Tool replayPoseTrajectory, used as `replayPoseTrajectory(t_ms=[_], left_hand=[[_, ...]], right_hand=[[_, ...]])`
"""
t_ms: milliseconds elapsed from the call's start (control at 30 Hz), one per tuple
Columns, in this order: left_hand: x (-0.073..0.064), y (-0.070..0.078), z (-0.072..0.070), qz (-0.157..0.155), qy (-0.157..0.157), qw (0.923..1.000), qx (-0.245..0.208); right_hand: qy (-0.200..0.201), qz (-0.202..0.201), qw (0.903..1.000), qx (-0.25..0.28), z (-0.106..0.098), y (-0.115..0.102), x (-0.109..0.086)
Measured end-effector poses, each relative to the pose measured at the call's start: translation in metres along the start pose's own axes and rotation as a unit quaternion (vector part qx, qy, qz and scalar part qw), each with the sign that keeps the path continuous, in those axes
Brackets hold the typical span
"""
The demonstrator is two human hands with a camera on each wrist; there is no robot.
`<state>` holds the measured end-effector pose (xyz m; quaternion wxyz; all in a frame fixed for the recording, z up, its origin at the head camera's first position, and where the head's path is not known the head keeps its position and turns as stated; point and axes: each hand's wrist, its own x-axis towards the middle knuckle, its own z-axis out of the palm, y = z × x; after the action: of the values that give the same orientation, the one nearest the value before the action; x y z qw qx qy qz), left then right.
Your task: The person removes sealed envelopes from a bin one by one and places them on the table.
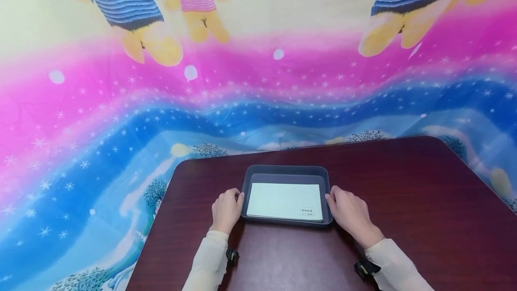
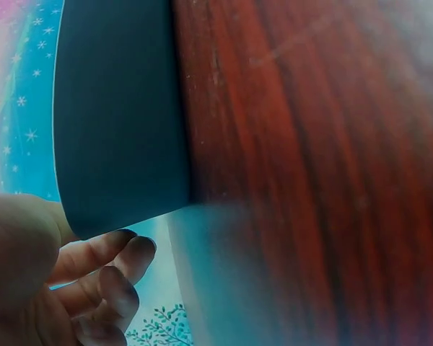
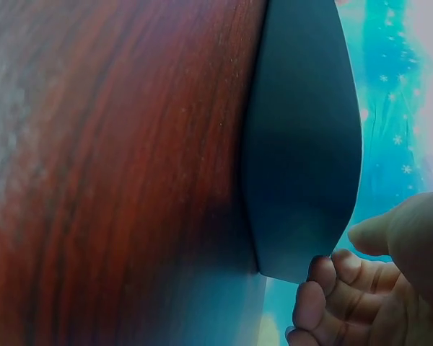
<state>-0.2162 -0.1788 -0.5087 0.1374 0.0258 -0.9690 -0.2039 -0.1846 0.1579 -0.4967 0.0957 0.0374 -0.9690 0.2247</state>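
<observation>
A dark grey rectangular tray (image 1: pixel 287 170) rests on the table. In it lies a thin stack of pale green paper sheets (image 1: pixel 282 199), with a small printed box of dark characters at its lower right corner. My left hand (image 1: pixel 227 210) pinches the tray's left side, thumb at the rim and curled fingers against the outer wall, as the left wrist view shows. On the opposite side my right hand (image 1: pixel 350 212) holds the tray's rim the same way, thumb above and fingertips at the outer wall. The tray's wall (image 3: pixel 303 144) fills much of the right wrist view.
The dark red-brown wooden table (image 1: pixel 424 201) has a glossy top with rounded far corners. Behind it hangs a colourful cloth (image 1: pixel 258 75) printed with bears, snowflakes and trees. Black wrist devices (image 1: pixel 365 269) sit at both cream sleeves (image 1: pixel 397 266).
</observation>
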Motion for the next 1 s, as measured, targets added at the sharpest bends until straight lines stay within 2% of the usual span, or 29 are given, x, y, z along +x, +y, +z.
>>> replayPoseTrajectory(t_ms=[600,1000], left_hand=[[0.0031,0.0013,-0.0007,0.019,-0.019,0.999,0.035],[0.0041,0.0086,-0.0033,0.027,-0.047,0.9975,0.045]], right_hand=[[-0.034,0.007,0.9993,-0.012,0.0014,0.0038,0.0011],[-0.046,0.01,0.9988,-0.008,-0.0007,0.0093,0.0082]])
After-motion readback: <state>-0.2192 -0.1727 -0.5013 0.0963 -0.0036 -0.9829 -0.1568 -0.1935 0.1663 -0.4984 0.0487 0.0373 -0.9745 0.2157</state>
